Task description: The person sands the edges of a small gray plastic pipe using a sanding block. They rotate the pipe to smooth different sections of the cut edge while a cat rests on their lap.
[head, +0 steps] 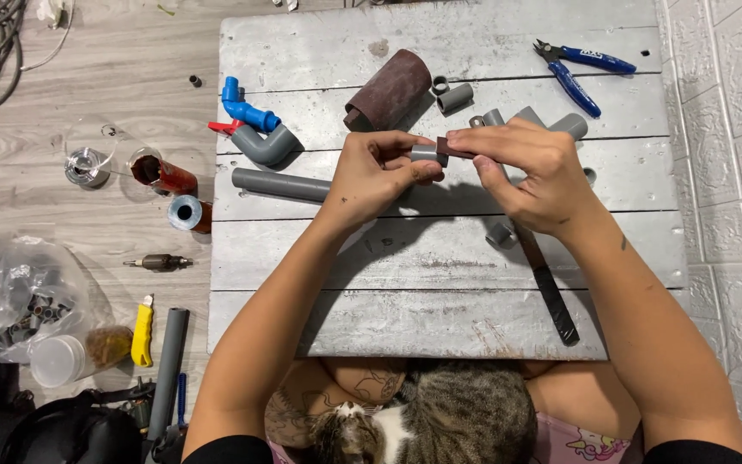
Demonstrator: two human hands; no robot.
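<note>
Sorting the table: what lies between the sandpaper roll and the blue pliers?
In the head view, two short grey pipe fittings lie between the sandpaper roll and pliers.

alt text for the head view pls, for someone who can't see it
Two hands, left hand and right hand, hold a short grey pipe piece and a brown strip over a grey plank table. Pipe fittings, a sandpaper roll and blue pliers lie around; a cat sits below.
</note>
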